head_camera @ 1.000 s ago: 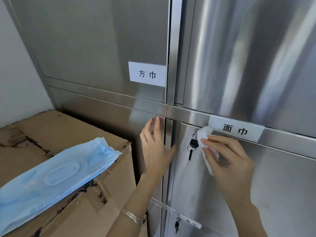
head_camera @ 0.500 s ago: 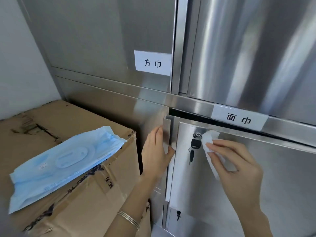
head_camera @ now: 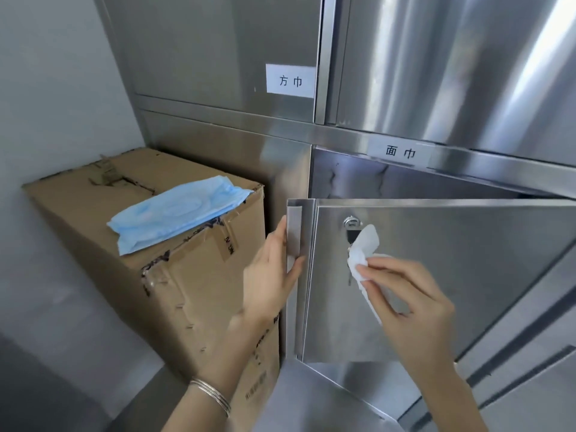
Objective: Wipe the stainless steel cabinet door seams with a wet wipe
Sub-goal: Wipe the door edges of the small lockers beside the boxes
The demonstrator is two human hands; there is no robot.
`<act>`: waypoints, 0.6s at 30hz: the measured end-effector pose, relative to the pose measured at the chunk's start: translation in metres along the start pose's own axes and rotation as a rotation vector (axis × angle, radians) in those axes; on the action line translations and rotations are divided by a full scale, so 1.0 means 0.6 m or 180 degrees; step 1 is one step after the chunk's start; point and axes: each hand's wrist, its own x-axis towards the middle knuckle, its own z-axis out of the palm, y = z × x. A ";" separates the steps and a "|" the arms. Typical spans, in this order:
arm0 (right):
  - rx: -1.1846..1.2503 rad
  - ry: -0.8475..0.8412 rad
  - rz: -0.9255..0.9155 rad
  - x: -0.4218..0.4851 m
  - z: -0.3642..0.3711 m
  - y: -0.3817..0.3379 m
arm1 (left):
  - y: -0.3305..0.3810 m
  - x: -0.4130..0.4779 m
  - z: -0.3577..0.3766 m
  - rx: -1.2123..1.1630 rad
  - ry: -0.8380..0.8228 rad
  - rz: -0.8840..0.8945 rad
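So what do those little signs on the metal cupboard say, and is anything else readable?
"方巾": white paper label on the upper left stainless steel cabinet door.
"面巾": white paper label on the steel rail above the open lower door.
Brown cardboard box: black print too blurred to read.
Blue wet-wipe pack: no legible text.

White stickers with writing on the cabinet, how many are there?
2. One label is on the upper left door, near its right edge. The other label is on the horizontal steel strip just above the open door. More may sit outside the view.
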 end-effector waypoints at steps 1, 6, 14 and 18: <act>0.0010 0.0041 -0.0013 -0.010 -0.006 -0.010 | 0.008 -0.012 -0.005 -0.0040 -0.0034 -0.0077; -0.0021 0.0055 -0.0673 -0.032 0.007 -0.063 | 0.031 -0.046 -0.019 -0.0280 -0.0189 -0.0320; -0.0105 0.0431 -0.1179 -0.016 0.127 -0.023 | -0.051 -0.123 0.059 -0.0510 -0.0536 -0.0176; -0.0150 0.0473 -0.1438 0.020 0.172 0.003 | -0.075 -0.148 0.123 -0.1210 -0.0263 -0.0424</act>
